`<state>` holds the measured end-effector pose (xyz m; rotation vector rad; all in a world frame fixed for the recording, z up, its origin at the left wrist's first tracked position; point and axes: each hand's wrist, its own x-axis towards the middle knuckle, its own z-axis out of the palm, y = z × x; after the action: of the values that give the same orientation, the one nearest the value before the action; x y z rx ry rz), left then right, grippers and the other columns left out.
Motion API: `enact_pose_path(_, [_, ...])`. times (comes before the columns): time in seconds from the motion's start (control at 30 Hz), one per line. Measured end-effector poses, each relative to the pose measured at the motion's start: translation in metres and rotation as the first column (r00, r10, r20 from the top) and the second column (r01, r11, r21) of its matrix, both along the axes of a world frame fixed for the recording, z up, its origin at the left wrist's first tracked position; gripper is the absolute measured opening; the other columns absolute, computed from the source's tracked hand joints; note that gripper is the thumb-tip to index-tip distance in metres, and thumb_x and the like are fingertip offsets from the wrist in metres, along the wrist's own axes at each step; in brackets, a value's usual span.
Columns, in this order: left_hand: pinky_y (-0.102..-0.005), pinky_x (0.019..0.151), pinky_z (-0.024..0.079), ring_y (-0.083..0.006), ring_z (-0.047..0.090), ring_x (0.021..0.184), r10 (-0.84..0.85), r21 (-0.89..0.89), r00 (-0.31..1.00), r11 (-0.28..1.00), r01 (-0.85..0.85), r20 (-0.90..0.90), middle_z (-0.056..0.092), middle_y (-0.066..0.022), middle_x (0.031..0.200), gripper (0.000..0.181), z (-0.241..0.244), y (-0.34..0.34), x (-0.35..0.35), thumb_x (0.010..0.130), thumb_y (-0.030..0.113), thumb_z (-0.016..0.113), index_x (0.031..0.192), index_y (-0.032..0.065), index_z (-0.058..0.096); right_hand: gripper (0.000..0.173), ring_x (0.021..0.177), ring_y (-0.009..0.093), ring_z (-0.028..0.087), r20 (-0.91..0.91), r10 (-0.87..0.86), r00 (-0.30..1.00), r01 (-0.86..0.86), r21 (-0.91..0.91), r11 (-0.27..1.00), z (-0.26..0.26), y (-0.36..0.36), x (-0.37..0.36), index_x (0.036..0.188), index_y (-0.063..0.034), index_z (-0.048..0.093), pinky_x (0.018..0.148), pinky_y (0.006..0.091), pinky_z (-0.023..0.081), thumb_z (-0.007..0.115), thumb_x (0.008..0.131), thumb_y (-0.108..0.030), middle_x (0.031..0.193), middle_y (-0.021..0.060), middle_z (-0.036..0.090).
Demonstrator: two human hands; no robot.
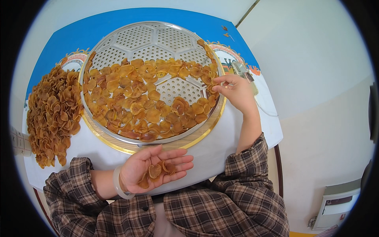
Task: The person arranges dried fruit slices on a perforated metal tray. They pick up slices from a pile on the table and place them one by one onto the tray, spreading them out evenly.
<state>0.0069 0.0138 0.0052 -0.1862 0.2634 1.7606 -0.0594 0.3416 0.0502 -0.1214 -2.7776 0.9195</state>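
My left hand (151,170) lies palm up below the tray, fingers spread, with several dried brown slices (155,171) resting in it. At the right rim of a round perforated metal steamer tray (154,35), the thumb and forefinger of my right hand (234,89) are around a dried slice (213,83). Overlapping amber slices (142,100) cover the tray's left, middle and lower parts and run up its right wall. Bare perforated metal shows across the top and in a patch right of centre (179,90). Whether the right fingertips press firmly is hard to see.
A tall heap of dried slices (56,115) stands against the tray's left side. Beneath the tray is a gold-rimmed round mat (189,142) on a blue-and-white tablecloth (204,166). A patterned cup (20,142) stands far left; a clear box-like object with a cord (244,71) lies right.
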Motion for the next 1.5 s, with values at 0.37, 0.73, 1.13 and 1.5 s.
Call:
enact_pose_path(0.37, [-0.0424, 0.118, 0.031, -0.0325, 0.037, 0.140, -0.003, 0.001, 1.000, 1.000, 0.003, 0.003, 0.038, -0.0221, 0.150, 0.058, 0.000, 0.000, 0.000, 0.105, 0.039, 0.029, 0.145, -0.0037, 0.037, 0.036, 0.084, 0.015, 0.063, 0.070, 0.014, 0.997, -0.019, 0.082, 0.996, -0.008, -0.010, -0.007, 0.107, -0.0035, 0.072, 0.076, 0.0300, 0.052, 0.082, 0.074, -0.014, 0.091, 0.0074, 0.071])
enact_pose_path(0.73, [-0.0423, 0.118, 0.030, -0.0329, 0.036, 0.141, 0.001, 0.004, 1.000, 1.000, -0.001, -0.001, 0.037, -0.0224, 0.150, 0.059, 0.000, 0.000, 0.000, 0.105, 0.039, 0.030, 0.145, -0.0035, 0.037, 0.033, 0.080, 0.013, 0.062, -0.002, -0.045, 0.999, 0.045, 0.003, 0.999, -0.007, -0.010, -0.007, 0.106, -0.0014, 0.071, 0.074, 0.0281, 0.051, 0.080, 0.077, -0.013, 0.089, 0.0058, 0.071])
enact_pose_path(1.13, [-0.0424, 0.118, 0.030, -0.0333, 0.035, 0.141, 0.003, 0.002, 1.000, 1.000, -0.003, 0.005, 0.037, -0.0225, 0.150, 0.059, -0.001, -0.001, 0.000, 0.105, 0.040, 0.029, 0.144, -0.0032, 0.038, 0.032, 0.078, 0.018, 0.066, 0.032, -0.010, 0.999, 0.009, 0.031, 0.999, -0.007, -0.004, -0.003, 0.106, -0.0051, 0.072, 0.073, 0.0320, 0.054, 0.077, 0.075, -0.011, 0.088, 0.0083, 0.072])
enact_pose_path(1.5, [-0.0424, 0.118, 0.030, -0.0333, 0.035, 0.141, -0.002, -0.001, 1.000, 1.000, 0.002, -0.007, 0.037, -0.0223, 0.150, 0.060, 0.001, 0.001, -0.001, 0.105, 0.041, 0.029, 0.144, -0.0034, 0.038, 0.032, 0.077, 0.018, 0.066, 0.031, -0.027, 0.999, 0.026, 0.051, 0.998, -0.011, -0.005, -0.007, 0.105, -0.0029, 0.072, 0.071, 0.0318, 0.054, 0.078, 0.075, -0.012, 0.089, 0.0093, 0.072])
